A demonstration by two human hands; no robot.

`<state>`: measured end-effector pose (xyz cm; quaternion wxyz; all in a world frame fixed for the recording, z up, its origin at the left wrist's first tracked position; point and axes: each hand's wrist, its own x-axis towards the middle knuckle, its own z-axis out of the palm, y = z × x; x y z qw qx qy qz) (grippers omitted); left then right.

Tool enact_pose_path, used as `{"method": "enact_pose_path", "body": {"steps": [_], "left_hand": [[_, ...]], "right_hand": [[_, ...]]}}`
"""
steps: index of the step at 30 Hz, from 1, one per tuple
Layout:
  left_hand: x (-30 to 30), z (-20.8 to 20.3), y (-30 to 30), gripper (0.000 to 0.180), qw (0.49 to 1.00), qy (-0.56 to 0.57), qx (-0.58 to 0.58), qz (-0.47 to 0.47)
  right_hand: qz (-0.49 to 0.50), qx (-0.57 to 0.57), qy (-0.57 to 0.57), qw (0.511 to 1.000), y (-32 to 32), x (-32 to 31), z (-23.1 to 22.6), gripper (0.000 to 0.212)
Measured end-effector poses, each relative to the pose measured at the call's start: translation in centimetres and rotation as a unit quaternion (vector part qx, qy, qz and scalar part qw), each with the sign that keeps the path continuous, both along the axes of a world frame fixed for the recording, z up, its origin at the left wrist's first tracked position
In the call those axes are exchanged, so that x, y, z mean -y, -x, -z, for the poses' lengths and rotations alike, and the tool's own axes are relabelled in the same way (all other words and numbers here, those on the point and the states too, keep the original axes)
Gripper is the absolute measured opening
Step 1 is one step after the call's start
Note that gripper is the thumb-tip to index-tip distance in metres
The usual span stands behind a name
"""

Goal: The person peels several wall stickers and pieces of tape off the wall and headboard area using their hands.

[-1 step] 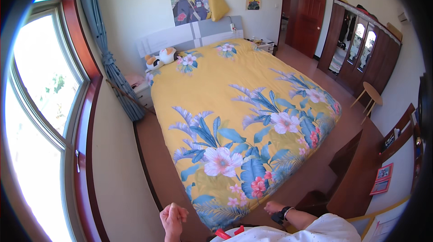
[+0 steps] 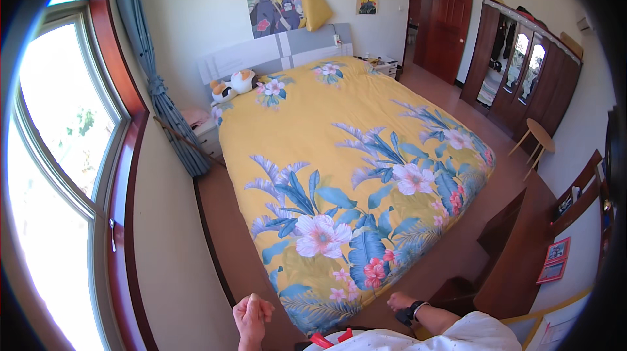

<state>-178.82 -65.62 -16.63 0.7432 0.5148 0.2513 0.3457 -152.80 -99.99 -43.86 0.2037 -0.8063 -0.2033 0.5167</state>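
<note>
At the foot of the bed, my left hand is raised with its fingers curled in, and nothing shows in them. My right hand hangs near the bed's front right corner, its fingers bent inward and nothing visible in its grasp. A dark watch circles that wrist. Neither hand touches the yellow floral bedspread, which lies over the whole bed with small wrinkles. Two white-and-orange plush toys rest near the grey-and-white headboard.
A window and blue curtain line the left side. To the right are a brown desk, a wooden stool and a dark wardrobe. Nightstands flank the headboard. A red-brown door stands ajar at the back.
My right hand has shifted very slightly to the right. The left hand and the bedspread look the same.
</note>
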Motion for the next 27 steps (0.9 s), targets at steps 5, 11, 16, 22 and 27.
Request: {"method": "enact_pose_path", "body": {"steps": [5, 11, 16, 22, 27], "left_hand": [[-1.1, -1.4, -4.1, 0.03, 0.994, -0.008, -0.109, 0.029], [-5.6, 0.1, -7.9, 0.012, 0.988, 0.032, -0.057, 0.142], [-12.1, 2.3, -10.5, 0.009, 0.965, 0.06, -0.031, 0.255], [-22.0, 2.2, -11.4, 0.021, 0.946, 0.047, -0.029, 0.32], [-27.5, 4.0, -8.9, 0.024, 0.955, 0.04, -0.025, 0.291]], "right_hand": [[0.12, -0.015, -0.002, 0.993, -0.3, 3.1, 1.0, 0.022], [0.333, -0.064, -0.019, 0.941, 4.5, -1.3, -2.4, 0.021], [0.353, -0.063, -0.037, 0.933, 10.5, -7.1, -1.5, 0.022], [0.334, -0.124, 0.008, 0.934, 13.8, -14.9, 2.4, 0.021], [0.189, 0.067, -0.152, 0.968, 11.8, -27.0, -5.2, 0.019]]}}
